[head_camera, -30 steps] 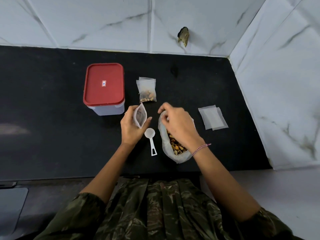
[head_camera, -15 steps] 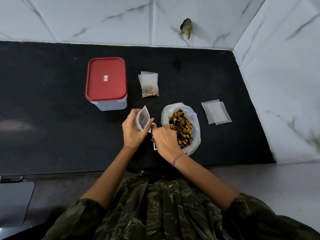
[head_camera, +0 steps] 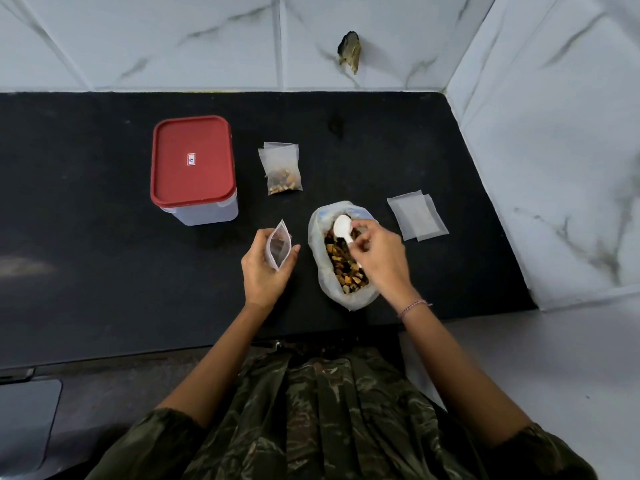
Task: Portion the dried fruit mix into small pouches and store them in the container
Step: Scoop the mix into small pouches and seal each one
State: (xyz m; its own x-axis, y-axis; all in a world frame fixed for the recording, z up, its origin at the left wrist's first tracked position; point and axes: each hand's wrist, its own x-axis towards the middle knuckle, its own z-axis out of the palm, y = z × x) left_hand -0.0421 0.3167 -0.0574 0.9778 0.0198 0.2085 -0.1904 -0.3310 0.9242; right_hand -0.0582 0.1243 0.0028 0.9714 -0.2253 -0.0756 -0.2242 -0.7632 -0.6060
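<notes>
My left hand (head_camera: pixel 265 271) grips a small clear pouch (head_camera: pixel 278 244), mouth up and open, just left of the big plastic bag of dried fruit mix (head_camera: pixel 343 268). My right hand (head_camera: pixel 379 261) pinches the handle of a white scoop (head_camera: pixel 343 227) over the open bag; the scoop's bowl looks empty. A filled pouch (head_camera: pixel 282 169) lies flat on the black counter beyond the bag. The clear container with its red lid (head_camera: pixel 191 161) on stands at the left. Flat empty pouches (head_camera: pixel 417 216) lie to the right of the bag.
The black counter (head_camera: pixel 104 271) ends at marble wall tiles behind and at the right. A dark chipped hole (head_camera: pixel 350 55) marks the back wall. A grey flat object (head_camera: pixel 24 420) sits at the lower left below the counter edge.
My right hand left the bag's rim, picked the white scoop up from the counter between the hands, and now holds it over the opened bag. The left hand kept holding the pouch.
</notes>
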